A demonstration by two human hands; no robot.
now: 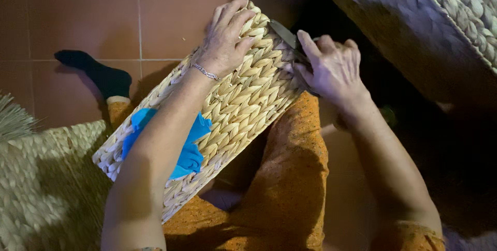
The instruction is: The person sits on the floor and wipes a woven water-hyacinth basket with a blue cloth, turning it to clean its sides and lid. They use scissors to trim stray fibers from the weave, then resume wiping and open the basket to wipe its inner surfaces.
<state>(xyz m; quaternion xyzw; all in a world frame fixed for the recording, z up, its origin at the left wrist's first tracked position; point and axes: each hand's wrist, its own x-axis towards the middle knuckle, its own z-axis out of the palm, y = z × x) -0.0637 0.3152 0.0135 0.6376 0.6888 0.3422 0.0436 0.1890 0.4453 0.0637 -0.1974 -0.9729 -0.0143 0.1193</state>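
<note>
The person sits on the floor (pixel 171 18) with a long woven basket (pixel 243 101) lying across the lap. Its long axis runs on a slant, from the lower end near the left elbow up and away to the far end under both hands.

The left hand (pixel 228 36) lies flat on the upper side of the basket, close to the far end. Its fingers are spread a little and pressed on the weave, so it holds the basket down and does not pinch anything. A thin bracelet (pixel 205 71) sits on the left wrist. Under the left forearm a piece of blue cloth (pixel 194 147) rests on the basket.

The right hand (pixel 334 67) is at the far right corner of the basket, just beside the left hand. Its fingers are closed around a dark metal tool (pixel 283 32), which looks like scissors or a knife; the picture does not show which. The tip of the tool touches the edge of the basket between the two hands. So the right hand is the nearer one to the working edge.

A foot in a black sock (pixel 98 72) lies on the floor left of the left arm. A second large woven basket (pixel 455 13) stands beyond the right hand.
</note>
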